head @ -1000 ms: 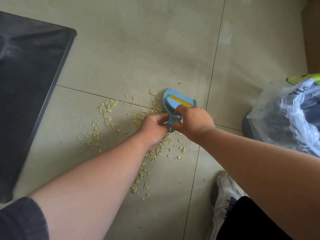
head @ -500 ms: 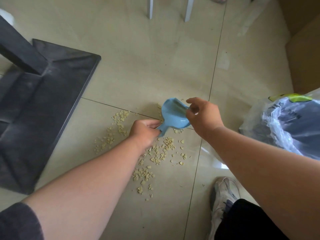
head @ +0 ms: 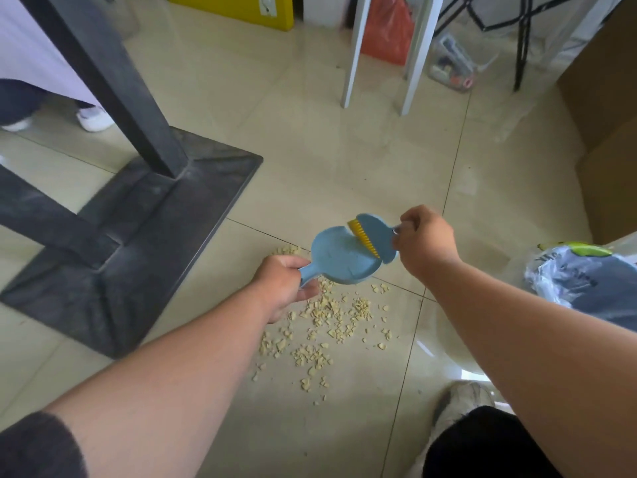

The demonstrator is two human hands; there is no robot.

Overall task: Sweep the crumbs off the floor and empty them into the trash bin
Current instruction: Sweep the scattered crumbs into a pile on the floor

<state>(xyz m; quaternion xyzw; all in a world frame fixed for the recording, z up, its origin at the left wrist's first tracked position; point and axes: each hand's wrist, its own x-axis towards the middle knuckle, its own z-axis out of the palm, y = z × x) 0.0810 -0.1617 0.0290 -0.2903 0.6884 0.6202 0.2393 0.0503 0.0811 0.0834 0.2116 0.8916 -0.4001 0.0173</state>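
The left hand (head: pixel 282 281) gripped the handle of the blue dustpan (head: pixel 339 262), which was held above the floor (head: pixel 344 167). The right hand (head: pixel 425 241) gripped the handle of the small blue brush (head: pixel 374 238); its yellow bristles (head: pixel 362 238) lay across the far edge of the pan. Pale crumbs (head: pixel 331 319) were scattered on the beige tiles below and between the two forearms. The dark table base (head: pixel 131 236) stood to the left, well apart from the crumbs. The trash bin (head: pixel 586 284), lined with a clear plastic bag, stood at the right edge. White chair legs (head: pixel 382 53) stood at the top of the view.
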